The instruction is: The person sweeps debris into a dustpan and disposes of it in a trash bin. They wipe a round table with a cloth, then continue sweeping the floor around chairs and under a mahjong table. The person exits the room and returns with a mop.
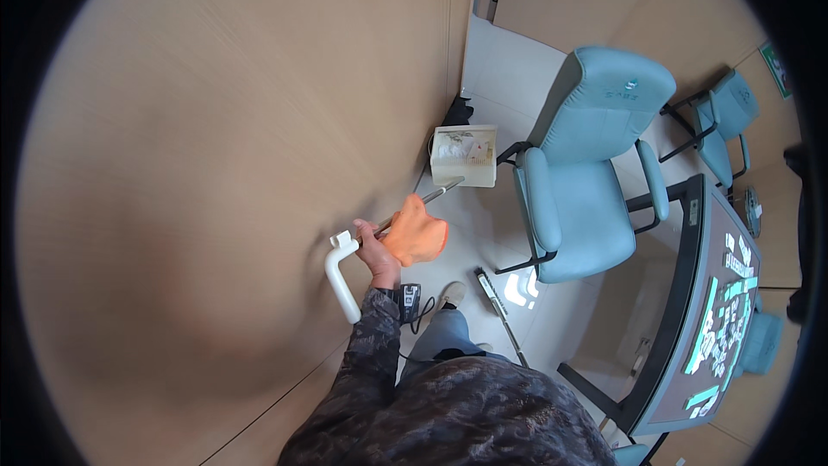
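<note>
My left hand point(378, 255) grips the metal pole point(443, 191) of a long-handled dustpan, just below its white bent plastic handle point(337, 275). An orange cloth or glove point(417, 233) hangs at the same hand, over part of the pole. At the pole's far end, the cream dustpan point(469, 175) rests by the wall and holds paper-like scraps and other litter. My right hand is out of view. A broom point(493, 294) with dark bristles lies or leans low on my right; its thin handle runs back until my torso hides it.
A wood-panelled wall point(194, 142) rises close on my left. Ahead to the right stands a teal armchair point(585, 207). Further right is a dark-framed table point(666, 336) bearing many mahjong tiles point(718, 330). A black device point(409, 303) with a cable sits by my left wrist.
</note>
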Demonstrator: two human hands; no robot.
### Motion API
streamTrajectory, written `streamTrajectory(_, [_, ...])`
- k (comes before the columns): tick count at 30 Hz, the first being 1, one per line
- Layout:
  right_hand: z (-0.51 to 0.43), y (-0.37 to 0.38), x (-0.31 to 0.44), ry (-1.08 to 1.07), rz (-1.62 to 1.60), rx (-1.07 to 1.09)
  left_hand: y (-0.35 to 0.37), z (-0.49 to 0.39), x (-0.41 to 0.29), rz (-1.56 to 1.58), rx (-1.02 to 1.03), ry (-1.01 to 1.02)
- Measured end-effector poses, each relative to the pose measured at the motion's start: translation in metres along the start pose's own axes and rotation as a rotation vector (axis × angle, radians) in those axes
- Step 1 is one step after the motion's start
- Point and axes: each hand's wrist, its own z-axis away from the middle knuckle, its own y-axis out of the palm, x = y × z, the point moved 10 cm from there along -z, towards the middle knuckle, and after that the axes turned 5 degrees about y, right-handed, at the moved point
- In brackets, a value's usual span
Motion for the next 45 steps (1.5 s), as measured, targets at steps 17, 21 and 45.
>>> streamTrajectory(17, [-0.028, -0.033, 0.079, -0.105, 0.226, 0.088, -0.029, -0.046, 0.045, 0.093, -0.182, -0.140])
streamTrajectory(21, [-0.034, -0.031, 0.087, -0.200, 0.286, 0.106, 0.001, -0.043, 0.023, 0.063, -0.049, -0.097])
streamTrajectory(45, [-0.038, 0.003, 0.121, 0.126, -0.598, 0.247, -0.010, -0.046, 0.025, 0.062, 0.012, -0.138])
